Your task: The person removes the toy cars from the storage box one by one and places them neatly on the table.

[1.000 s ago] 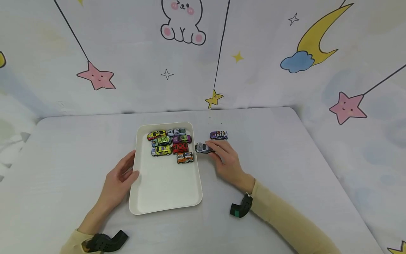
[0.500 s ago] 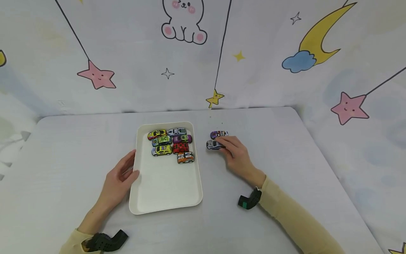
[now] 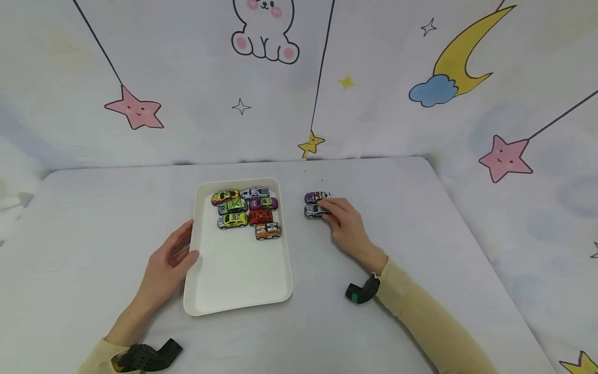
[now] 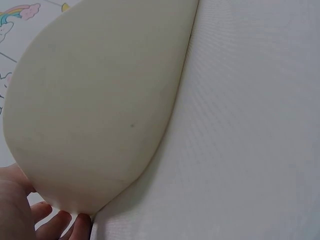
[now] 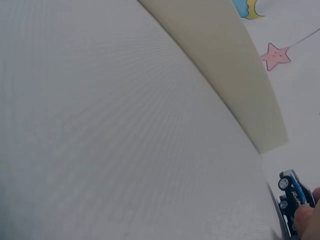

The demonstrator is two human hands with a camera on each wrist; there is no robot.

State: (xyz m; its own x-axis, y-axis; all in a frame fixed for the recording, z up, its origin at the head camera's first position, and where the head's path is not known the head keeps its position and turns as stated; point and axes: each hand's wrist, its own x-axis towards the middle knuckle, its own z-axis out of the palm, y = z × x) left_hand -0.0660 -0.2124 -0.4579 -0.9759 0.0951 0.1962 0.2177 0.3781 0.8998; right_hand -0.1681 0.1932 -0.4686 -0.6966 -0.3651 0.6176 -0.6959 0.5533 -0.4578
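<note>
My left hand (image 3: 163, 267) grips the left side of a white tray (image 3: 243, 280), thumb at the rim and the other fingers along the outer wall. The left wrist view shows its fingertips against the tray's wall (image 4: 105, 110). To the right of the tray, my right hand (image 3: 350, 228) pinches the rear of a silver toy car (image 3: 314, 210). Just behind that car stands a purple toy car (image 3: 316, 197). In the right wrist view, the fingers and a toy car (image 5: 292, 195) show at the lower right corner.
Inside the tray's far half sit several toy cars, among them a red one (image 3: 260, 217), an orange and white one (image 3: 268, 231) and a yellow one (image 3: 232, 221). A white cloth covers the table (image 3: 397, 208). Behind it stands a patterned backdrop (image 3: 196, 78).
My right hand has moved the silver car rightward, from beside the tray's right rim to just in front of the purple car. My left hand has stayed on the tray.
</note>
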